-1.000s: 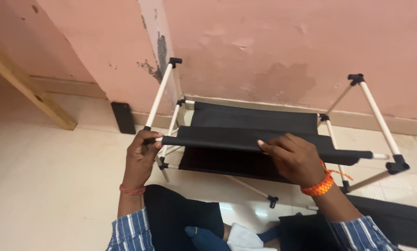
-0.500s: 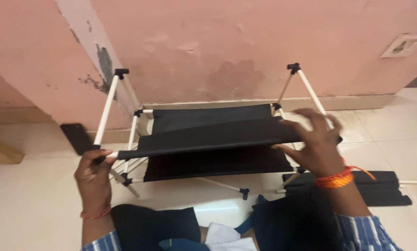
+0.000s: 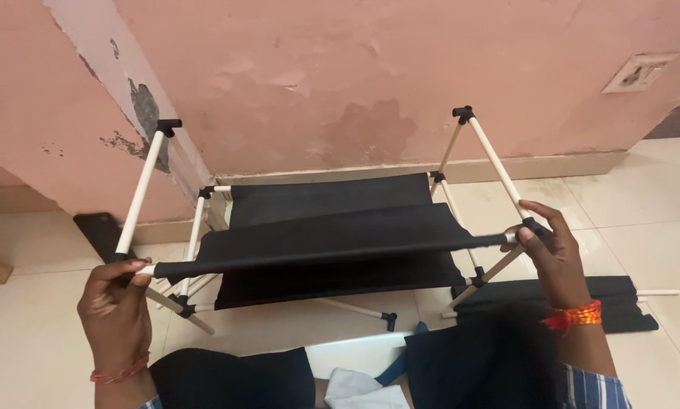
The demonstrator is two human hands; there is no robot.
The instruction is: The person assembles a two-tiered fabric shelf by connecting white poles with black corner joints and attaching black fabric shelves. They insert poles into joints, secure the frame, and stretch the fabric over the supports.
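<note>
Right hand (image 3: 556, 254) now lower at the black fabric shelf's (image 3: 325, 242) right end, left hand (image 3: 116, 299) opposite, both clamped on its rod ends.

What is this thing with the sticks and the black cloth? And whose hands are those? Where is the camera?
The camera sits on a person's head and looks down, so the two hands you see are that person's own. The left hand grips one end of a white rod, and the right hand pinches the other end at a small black joint. A black cloth shelf is strung on that rod. It belongs to a rack made of white rods and black corner pieces, standing on a pale tiled floor by a pink wall. Another folded black cloth lies on the floor to the right.
</note>
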